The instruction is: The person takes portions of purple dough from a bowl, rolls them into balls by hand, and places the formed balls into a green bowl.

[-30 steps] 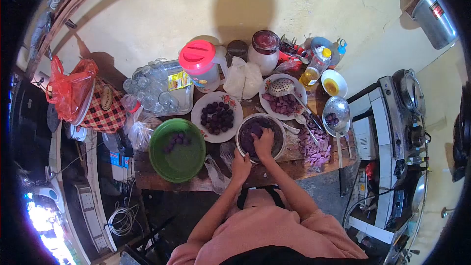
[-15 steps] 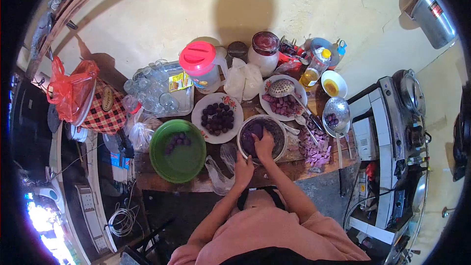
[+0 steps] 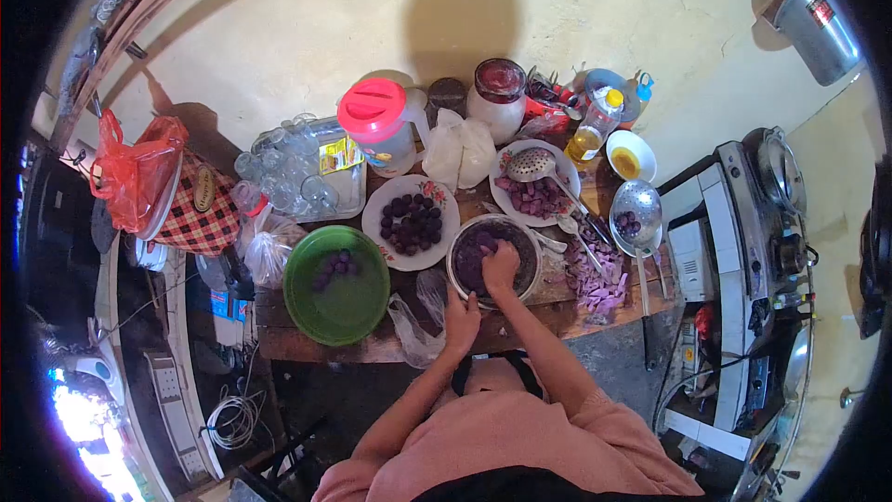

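A white-rimmed bowl [image 3: 535, 281] holds purple dough [image 3: 471, 260] in front of me. My left hand [image 3: 461, 314] grips the bowl's near-left rim. Inside the bowl, my right hand [image 3: 501, 267] presses into the dough with its fingers curled; the fingertips are partly hidden. Left of the bowl is a flowered plate [image 3: 374, 240] with dark purple balls [image 3: 412, 222]. A green basin [image 3: 336, 321] farther left contains several small purple balls [image 3: 335, 267]. Purple chopped pieces [image 3: 599, 284] lie on the table to the right.
Behind the bowl are a plate of purple chunks [image 3: 534, 197] with a slotted ladle [image 3: 531, 165], a pink-lidded pitcher [image 3: 379, 125] and an oil bottle [image 3: 595, 128]. A strainer [image 3: 637, 209] rests at right. A crumpled plastic bag [image 3: 416, 330] lies at the table's front edge.
My right hand has shifted slightly within the bowl, pressing lower against the dough. My left hand stays on the rim. The whole view has moved very slightly.
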Action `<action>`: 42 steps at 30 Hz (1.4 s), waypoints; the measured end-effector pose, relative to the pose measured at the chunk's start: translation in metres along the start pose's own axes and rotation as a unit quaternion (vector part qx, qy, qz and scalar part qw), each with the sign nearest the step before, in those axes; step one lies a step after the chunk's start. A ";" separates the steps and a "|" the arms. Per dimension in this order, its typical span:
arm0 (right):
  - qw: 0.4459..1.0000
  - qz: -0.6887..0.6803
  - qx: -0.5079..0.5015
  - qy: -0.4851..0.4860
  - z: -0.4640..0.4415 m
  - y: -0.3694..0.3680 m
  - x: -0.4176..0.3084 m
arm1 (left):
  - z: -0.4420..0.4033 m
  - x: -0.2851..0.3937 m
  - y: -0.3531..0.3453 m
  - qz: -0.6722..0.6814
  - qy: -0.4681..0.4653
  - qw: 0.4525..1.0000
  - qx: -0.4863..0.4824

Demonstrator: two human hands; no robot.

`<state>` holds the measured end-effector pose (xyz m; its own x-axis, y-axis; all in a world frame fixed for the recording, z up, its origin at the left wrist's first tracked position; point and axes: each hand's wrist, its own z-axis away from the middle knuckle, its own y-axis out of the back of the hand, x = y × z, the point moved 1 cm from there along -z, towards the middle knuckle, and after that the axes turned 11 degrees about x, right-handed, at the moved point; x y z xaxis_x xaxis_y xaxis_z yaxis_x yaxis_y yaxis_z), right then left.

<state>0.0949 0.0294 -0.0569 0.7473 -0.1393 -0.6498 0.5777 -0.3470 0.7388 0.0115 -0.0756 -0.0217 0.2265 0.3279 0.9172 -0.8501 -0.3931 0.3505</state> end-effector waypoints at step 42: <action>0.936 -0.168 -0.053 0.305 -0.005 0.132 -0.058 | -0.046 0.084 -0.034 0.645 0.327 0.647 -0.245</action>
<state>0.1289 -0.0039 0.0791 0.5477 0.5274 -0.6495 0.8188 -0.1785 0.5456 0.0379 0.0046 0.0352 -0.9334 0.3545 0.0556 -0.2173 -0.4352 -0.8737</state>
